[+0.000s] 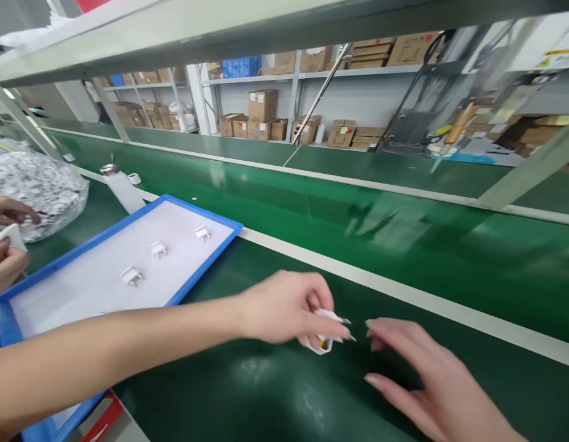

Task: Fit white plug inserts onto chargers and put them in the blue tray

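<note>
In the lower middle of the frame, the left hand (288, 307) pinches a small white housing (321, 347) between thumb and fingers, above the dark green surface (266, 393); its thin metal tips point right, probably because gripping the body leaves that end free. A bit of yellow shows inside it. The right hand (422, 362), lower right, has its fingers spread from the thumb with nothing between them, near those tips but apart from them. At left, three white pronged pieces (159, 249) lie spaced out on the blue-rimmed tray (95, 236), perhaps so that each can be picked up singly. The left forearm crosses the tray's near part and hides some of it. Behind the tray, a white bottle (123, 187) leans in view; farther left, another person's hand (8, 264) is near a clear bag (40, 190) full of small white parts. A pale beam (174, 37) spans the top, partly blocking the view of the shelved cartons (263, 105).
</note>
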The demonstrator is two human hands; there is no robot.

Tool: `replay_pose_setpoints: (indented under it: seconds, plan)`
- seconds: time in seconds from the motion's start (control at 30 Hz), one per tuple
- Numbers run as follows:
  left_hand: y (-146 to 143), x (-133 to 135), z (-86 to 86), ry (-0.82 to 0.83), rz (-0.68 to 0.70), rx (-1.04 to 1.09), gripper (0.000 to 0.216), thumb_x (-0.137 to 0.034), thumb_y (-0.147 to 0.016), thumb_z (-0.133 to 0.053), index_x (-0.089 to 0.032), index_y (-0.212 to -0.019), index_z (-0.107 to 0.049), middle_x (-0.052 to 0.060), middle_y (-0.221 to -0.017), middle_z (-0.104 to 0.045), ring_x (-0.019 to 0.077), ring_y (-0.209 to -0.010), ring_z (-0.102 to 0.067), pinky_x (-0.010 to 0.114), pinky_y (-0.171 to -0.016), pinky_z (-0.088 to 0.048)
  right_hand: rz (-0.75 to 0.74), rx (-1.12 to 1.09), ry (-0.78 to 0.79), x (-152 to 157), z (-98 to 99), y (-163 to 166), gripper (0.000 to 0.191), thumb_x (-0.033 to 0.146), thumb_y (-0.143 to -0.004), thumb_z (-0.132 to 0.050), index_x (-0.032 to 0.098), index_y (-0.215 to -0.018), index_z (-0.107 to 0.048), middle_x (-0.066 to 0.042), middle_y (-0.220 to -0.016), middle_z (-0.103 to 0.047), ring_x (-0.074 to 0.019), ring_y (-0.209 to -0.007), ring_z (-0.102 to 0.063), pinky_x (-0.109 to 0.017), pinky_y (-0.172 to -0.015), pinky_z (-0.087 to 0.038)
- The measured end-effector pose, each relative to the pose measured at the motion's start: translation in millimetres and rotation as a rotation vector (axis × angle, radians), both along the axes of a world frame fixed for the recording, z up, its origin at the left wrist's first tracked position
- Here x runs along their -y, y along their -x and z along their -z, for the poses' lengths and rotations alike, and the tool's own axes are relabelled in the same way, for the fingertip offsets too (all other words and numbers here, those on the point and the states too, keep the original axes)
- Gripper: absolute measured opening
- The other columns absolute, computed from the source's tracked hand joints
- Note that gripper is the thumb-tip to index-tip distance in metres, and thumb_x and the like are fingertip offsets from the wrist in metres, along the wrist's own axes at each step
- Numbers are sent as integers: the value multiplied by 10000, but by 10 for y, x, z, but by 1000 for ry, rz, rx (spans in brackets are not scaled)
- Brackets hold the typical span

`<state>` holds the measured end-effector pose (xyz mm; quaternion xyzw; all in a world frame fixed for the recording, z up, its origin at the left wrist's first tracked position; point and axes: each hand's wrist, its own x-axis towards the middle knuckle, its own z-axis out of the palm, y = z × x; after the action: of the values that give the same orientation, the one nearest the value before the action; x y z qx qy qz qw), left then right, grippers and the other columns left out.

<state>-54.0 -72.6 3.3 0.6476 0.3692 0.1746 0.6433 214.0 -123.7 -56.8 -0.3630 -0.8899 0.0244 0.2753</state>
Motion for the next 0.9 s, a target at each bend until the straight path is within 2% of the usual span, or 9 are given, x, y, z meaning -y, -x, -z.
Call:
replay_pose_setpoints:
  seconds: [0.07, 0.13, 0.23, 0.33, 0.43, 0.53, 0.63, 0.77, 0.9]
  plan:
    - [-322, 104, 31, 9, 119, 3, 337, -431, -822, -746, -205, -937, -524, 12, -795, -684, 183, -744, -691, 312, -677, -555, -53, -48, 104, 98, -6, 69, 272, 341, -1030, -556, 231, -1278, -541, -75, -983, -647, -185, -783, -650, -290, -648, -537]
    - [-387, 132, -15, -60, 197, -26, 325, -445, -887, -681, -222, -1075, -538, 43, -942, -729, 202, -874, -696, 346, -776, -554, -69, -143, 158, 138, -27, 88, 211, 281, -1018, -587, 244, -1224, -562, -41, -910, -643, -159, -717, -615, -272, -613, -505]
    - [-138, 38, -60, -195, 235, -93, 518, -467, -898, -673, -250, -1326, -478, 105, -1278, -655, 239, -1098, -642, 372, -882, -531, -43, -317, 261, 119, -85, 95, 236, 254, -994, -633, 281, -1220, -571, -29, -953, -648, -150, -738, -605, -259, -621, -496]
    - [155, -90, 75, -387, 328, -242, 787, -453, -774, -814, -291, -1449, -442, 105, -1420, -522, 282, -1269, -516, 395, -1003, -474, 14, -469, 458, 73, -132, 130, 184, 309, -982, -658, 308, -1164, -626, -23, -1004, -654, -158, -804, -629, -254, -650, -513]
    - [158, -134, 345, -507, 396, -312, 598, -381, -795, -812, -295, -1336, -574, 66, -1262, -579, 256, -1222, -520, 369, -1029, -445, 55, -592, 652, 42, -148, 164, 133, 381, -983, -649, 288, -1072, -682, -27, -1027, -672, -155, -788, -655, -258, -676, -543]
    - [-173, -106, 556, -634, 316, -354, 329, -413, -816, -779, -219, -1051, -657, 49, -1061, -622, 237, -1055, -583, 360, -951, -462, 195, -656, 715, 15, -160, 138, 229, 448, -939, -697, 259, -1069, -702, -47, -1035, -702, -182, -832, -678, -293, -770, -568]
    - [-596, -64, 612, -753, 204, -467, 427, -548, -775, -749, -183, -935, -594, 62, -941, -651, 272, -916, -608, 418, -868, -463, 313, -714, 704, -31, -189, 55, 312, 504, -872, -757, 222, -999, -714, -71, -1042, -709, -225, -916, -673, -343, -849, -563]
    - [-905, -52, 603, -799, 211, -416, 611, -668, -733, -706, -181, -1076, -571, 84, -997, -683, 301, -919, -605, 442, -845, -433, 351, -767, 733, -105, -207, -56, 337, 522, -858, -763, 198, -914, -690, -64, -1004, -689, -206, -879, -636, -329, -801, -546]
    - [-966, -89, 651, -793, 301, -270, 331, -508, -810, -701, -234, -966, -601, 6, -903, -691, 231, -865, -597, 371, -798, -388, 392, -747, 727, -149, -165, -125, 349, 527, -883, -729, 189, -886, -645, -28, -888, -645, -159, -759, -562, -289, -705, -491]
